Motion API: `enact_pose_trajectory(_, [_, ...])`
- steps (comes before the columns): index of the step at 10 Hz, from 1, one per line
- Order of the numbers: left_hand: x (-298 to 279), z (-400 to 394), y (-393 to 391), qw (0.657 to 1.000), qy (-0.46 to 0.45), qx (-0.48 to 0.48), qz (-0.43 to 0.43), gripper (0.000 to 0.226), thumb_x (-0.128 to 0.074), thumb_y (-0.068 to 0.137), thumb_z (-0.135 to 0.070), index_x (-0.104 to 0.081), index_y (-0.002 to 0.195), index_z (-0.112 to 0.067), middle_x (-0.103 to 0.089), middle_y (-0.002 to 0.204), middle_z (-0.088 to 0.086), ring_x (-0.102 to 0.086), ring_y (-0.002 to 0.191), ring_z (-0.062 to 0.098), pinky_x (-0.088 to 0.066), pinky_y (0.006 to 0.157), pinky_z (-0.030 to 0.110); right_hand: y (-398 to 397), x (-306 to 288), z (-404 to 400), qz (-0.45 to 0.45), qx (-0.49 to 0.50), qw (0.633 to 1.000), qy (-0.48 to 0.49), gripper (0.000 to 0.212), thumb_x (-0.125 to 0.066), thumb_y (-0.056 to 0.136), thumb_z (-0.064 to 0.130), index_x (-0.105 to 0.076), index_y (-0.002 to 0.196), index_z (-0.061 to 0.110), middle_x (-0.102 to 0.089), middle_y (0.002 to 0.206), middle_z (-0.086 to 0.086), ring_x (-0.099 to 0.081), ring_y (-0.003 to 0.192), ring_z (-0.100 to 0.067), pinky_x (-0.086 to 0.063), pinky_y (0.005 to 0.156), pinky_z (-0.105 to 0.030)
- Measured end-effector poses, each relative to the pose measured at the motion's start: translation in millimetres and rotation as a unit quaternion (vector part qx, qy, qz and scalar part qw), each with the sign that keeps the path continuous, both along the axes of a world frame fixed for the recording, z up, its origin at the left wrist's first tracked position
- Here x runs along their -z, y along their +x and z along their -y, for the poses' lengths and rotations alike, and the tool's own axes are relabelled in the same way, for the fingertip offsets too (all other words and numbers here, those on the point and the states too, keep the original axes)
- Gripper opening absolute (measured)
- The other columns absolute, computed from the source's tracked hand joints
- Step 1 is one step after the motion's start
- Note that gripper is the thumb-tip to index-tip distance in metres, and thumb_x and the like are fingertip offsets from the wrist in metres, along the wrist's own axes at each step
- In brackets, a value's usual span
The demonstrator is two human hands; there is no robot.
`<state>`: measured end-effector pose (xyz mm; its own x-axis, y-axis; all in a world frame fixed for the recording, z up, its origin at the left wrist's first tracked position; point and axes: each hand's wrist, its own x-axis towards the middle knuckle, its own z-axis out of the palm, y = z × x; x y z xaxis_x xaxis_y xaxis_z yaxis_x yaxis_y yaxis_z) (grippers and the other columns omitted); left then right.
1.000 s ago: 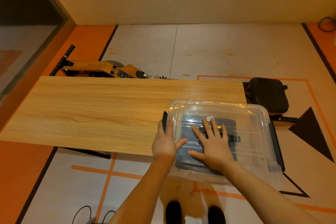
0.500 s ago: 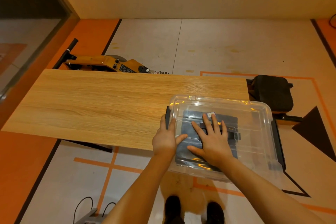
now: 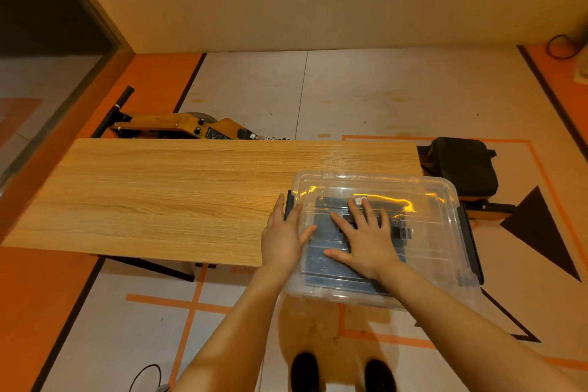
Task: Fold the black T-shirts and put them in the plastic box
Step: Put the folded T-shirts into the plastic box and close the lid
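A clear plastic box (image 3: 436,232) with its lid on sits at the right end of the wooden table (image 3: 178,194), overhanging the near edge. Folded black T-shirts (image 3: 324,261) show through the lid, with a small white label near the far side. My right hand (image 3: 362,239) lies flat on the lid with fingers spread. At the box's left edge my left hand (image 3: 283,235) has straight fingers along the side and the thumb on the lid, next to the black latch (image 3: 289,204).
A second black latch (image 3: 471,242) runs down the box's right side. Beyond the table's right end stands a black padded seat (image 3: 464,165) on a rail. An orange machine (image 3: 178,127) lies on the floor behind the table. My shoes (image 3: 337,372) are below the box.
Both hands stay on the box in the same pose. Only the camera has tilted, so the table and box sit slightly differently in view.
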<state>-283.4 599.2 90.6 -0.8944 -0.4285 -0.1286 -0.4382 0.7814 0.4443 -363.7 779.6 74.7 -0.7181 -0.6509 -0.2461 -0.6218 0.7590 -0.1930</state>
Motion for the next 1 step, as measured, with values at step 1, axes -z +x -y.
enact_pose_trajectory(1, [-13.5,16.4,-3.9,1.000,0.000,-0.004,-0.021,0.057,-0.051,0.093,-0.052,-0.039,0.145,-0.032,-0.014,0.161,0.002,-0.024,0.143,0.024,-0.036,0.108,0.041,-5.9,-25.0,10.2,0.001,0.025,0.999,-0.021,0.104,-0.002,0.068,0.090,-0.023,0.154,0.036,-0.011,0.165,-0.006,-0.001,0.152,-0.030,0.006,0.116,-0.058])
